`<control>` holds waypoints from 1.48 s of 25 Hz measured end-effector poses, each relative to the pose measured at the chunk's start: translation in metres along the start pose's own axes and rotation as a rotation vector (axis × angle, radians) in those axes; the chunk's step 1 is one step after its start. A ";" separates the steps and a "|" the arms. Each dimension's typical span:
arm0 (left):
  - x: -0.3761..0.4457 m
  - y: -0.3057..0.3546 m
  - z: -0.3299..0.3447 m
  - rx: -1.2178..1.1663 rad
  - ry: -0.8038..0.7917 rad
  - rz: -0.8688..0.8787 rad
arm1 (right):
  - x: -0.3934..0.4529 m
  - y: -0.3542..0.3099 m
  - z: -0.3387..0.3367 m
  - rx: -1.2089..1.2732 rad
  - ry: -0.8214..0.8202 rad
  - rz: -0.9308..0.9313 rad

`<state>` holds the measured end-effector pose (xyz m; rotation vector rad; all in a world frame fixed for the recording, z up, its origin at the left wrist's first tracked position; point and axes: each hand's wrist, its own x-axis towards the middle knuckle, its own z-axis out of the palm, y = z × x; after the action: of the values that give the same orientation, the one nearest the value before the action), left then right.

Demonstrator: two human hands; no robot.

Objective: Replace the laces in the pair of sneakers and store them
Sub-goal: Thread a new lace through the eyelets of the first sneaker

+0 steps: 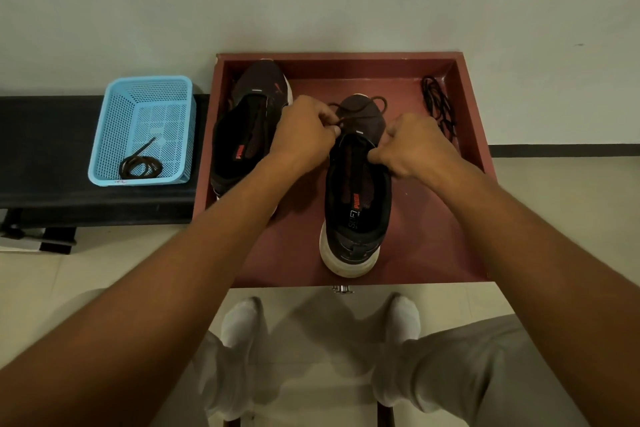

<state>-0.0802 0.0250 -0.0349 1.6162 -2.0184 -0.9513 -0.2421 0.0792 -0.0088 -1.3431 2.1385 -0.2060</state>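
Two dark sneakers with white soles stand in a red-brown tray [433,246]. The left sneaker [242,135] leans at the tray's left side. The right sneaker [356,204] stands in the middle, heel toward me. A dark lace [360,114] loops over its toe end. My left hand [304,135] pinches this lace near the eyelets. My right hand [412,146] grips the sneaker's right upper edge, fingers curled; whether it also holds lace is hidden. A bundle of black laces [438,104] lies at the tray's far right corner.
A blue plastic basket [114,135] sits on a black bench [45,156] to the left, holding a coiled dark lace [140,163]. The wall rises right behind the tray. My socked feet [242,326] and knees are below the tray's front edge.
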 end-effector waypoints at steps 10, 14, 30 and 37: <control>0.005 0.003 -0.023 -0.134 0.230 -0.049 | 0.003 -0.002 0.003 -0.041 -0.034 0.001; 0.000 0.006 -0.026 -0.097 0.156 0.015 | -0.001 0.009 -0.015 0.231 -0.066 0.024; 0.001 0.011 -0.022 -0.162 0.144 0.056 | 0.008 0.020 -0.013 0.290 0.009 -0.109; -0.001 0.026 -0.033 -0.227 0.119 0.084 | -0.007 0.010 -0.054 0.942 -0.278 -0.033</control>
<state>-0.0761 0.0201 0.0063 1.4214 -1.8120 -0.9890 -0.2778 0.0803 0.0336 -0.7743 1.4537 -0.8577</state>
